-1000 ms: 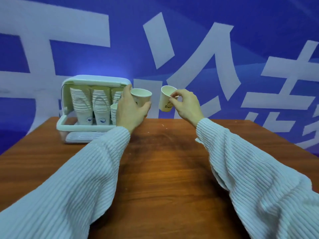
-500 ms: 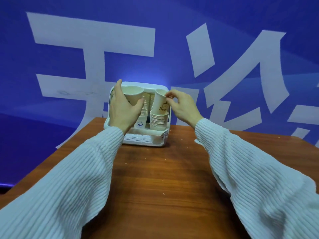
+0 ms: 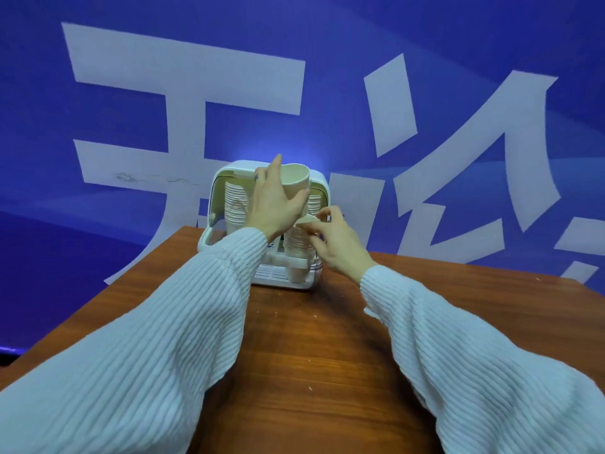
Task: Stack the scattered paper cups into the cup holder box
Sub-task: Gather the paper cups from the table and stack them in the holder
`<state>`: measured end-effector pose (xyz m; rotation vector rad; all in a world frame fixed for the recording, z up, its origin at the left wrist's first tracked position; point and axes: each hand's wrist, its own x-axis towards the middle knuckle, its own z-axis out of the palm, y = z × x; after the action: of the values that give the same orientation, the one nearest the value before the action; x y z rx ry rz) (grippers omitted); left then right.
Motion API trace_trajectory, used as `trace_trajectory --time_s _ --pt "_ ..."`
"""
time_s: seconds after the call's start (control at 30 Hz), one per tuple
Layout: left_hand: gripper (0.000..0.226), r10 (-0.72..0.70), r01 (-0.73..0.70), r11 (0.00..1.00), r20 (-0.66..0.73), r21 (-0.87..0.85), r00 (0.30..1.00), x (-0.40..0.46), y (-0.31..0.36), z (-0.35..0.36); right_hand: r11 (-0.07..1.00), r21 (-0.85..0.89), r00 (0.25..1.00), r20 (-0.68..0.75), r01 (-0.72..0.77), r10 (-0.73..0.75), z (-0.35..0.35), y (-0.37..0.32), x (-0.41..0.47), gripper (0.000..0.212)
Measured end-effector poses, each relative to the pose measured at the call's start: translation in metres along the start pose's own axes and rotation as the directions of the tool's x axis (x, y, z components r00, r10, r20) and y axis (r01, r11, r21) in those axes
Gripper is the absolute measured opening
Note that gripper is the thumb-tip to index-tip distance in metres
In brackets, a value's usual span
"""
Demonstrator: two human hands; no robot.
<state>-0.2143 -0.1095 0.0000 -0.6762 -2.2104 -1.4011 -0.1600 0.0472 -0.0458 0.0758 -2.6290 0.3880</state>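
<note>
A white cup holder box [image 3: 229, 172] stood at the far edge of a brown wooden table [image 3: 314, 355], just above the centre of the frame, its open front facing the camera. Tall stacks of nested paper cups [image 3: 235, 204] filled its left side, and a shorter stack [image 3: 297, 245] sat at its right side, lower down.

The left hand [image 3: 273, 204], reaching from the lower left in a ribbed white sleeve [image 3: 157, 348], was raised in front of the box's upper middle. Its fingers and thumb were wrapped around a single paper cup [image 3: 296, 180], held upright with its open mouth showing, level with the top of the box.

The right hand [image 3: 337, 240], coming from the lower right in a matching sleeve [image 3: 474, 365], sat just below and to the right of the left hand. Its fingertips pinched the rim of another paper cup [image 3: 307, 220], which rested tilted on top of the shorter stack. The two hands nearly touched.

Behind the table, a blue wall [image 3: 327, 44] carried large white characters.
</note>
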Motion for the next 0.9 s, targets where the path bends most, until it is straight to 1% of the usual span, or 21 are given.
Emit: trace_trajectory --time_s 0.1,0.17,0.2,0.27,0.3,0.33,0.37,0.4,0.43,0.47,0.53,0.6,0.67,0.7,0.8,0.9 --pt "0.074 0.055 -0.066 0.995 0.136 0.077 0.989 0.007 -0.003 0.009 0.976 0.217 0.988 -0.145 -0.028 0.06 0.017 -0.003 -0.007 0.022" --pt "0.069 0.075 -0.1 0.988 0.198 0.118 0.977 0.01 -0.007 0.013 0.917 0.395 0.964 -0.219 -0.056 0.153 0.022 -0.007 -0.007 0.016" --pt "0.069 0.073 -0.107 0.984 0.235 0.139 0.969 0.011 -0.009 0.015 0.886 0.457 0.952 -0.235 -0.071 0.198 0.023 -0.008 -0.007 0.018" --pt "0.07 0.041 -0.113 0.967 0.297 0.229 0.954 0.01 -0.014 0.018 0.825 0.555 0.948 -0.193 -0.108 0.254 0.026 -0.01 -0.008 0.034" --pt "0.068 0.021 -0.125 0.935 0.302 0.331 0.953 0.007 -0.018 0.019 0.795 0.593 0.952 -0.15 -0.128 0.265 0.027 -0.01 -0.009 0.044" --pt "0.067 -0.003 -0.14 0.879 0.298 0.456 0.955 0.004 -0.024 0.02 0.772 0.618 0.955 -0.113 -0.149 0.275 0.029 -0.01 -0.009 0.054" --pt "0.07 -0.035 -0.144 0.824 0.303 0.548 0.952 0.0 -0.031 0.021 0.755 0.634 0.954 -0.089 -0.168 0.287 0.031 -0.009 -0.01 0.06" --pt "0.076 -0.078 -0.123 0.811 0.314 0.572 0.946 -0.004 -0.039 0.021 0.743 0.644 0.951 -0.072 -0.186 0.3 0.033 -0.008 -0.009 0.064" --pt "0.084 -0.113 -0.092 0.834 0.332 0.543 0.936 -0.007 -0.045 0.021 0.735 0.649 0.95 -0.059 -0.197 0.306 0.034 -0.008 -0.009 0.066" --pt "0.092 -0.129 -0.056 0.88 0.351 0.472 0.927 -0.008 -0.051 0.021 0.734 0.648 0.952 -0.047 -0.202 0.304 0.035 -0.008 -0.008 0.067" --pt "0.1 -0.112 -0.021 0.937 0.358 0.349 0.927 -0.008 -0.055 0.019 0.742 0.637 0.958 -0.023 -0.207 0.287 0.036 -0.012 -0.008 0.067" --pt "0.097 -0.111 0.022 0.948 0.265 0.317 0.958 -0.008 -0.059 0.014 0.763 0.61 0.962 -0.005 -0.214 0.274 0.038 -0.017 -0.006 0.067" --pt "0.096 -0.139 0.078 0.934 0.156 0.349 0.978 -0.009 -0.064 0.008 0.777 0.589 0.962 0.001 -0.222 0.274 0.041 -0.022 -0.007 0.068" --pt "0.096 -0.153 0.094 0.922 0.129 0.375 0.98 -0.009 -0.066 0.006 0.783 0.581 0.962 -0.002 -0.221 0.273 0.043 -0.023 -0.008 0.068" --pt "0.092 -0.161 0.101 0.9 0.108 0.425 0.981 -0.005 -0.073 0.006 0.791 0.568 0.963 0.006 -0.225 0.27 0.049 -0.024 -0.01 0.065" --pt "0.09 -0.149 0.094 0.894 0.093 0.437 0.985 0.0 -0.077 0.013 0.803 0.552 0.965 0.016 -0.226 0.26 0.051 -0.021 -0.011 0.061"
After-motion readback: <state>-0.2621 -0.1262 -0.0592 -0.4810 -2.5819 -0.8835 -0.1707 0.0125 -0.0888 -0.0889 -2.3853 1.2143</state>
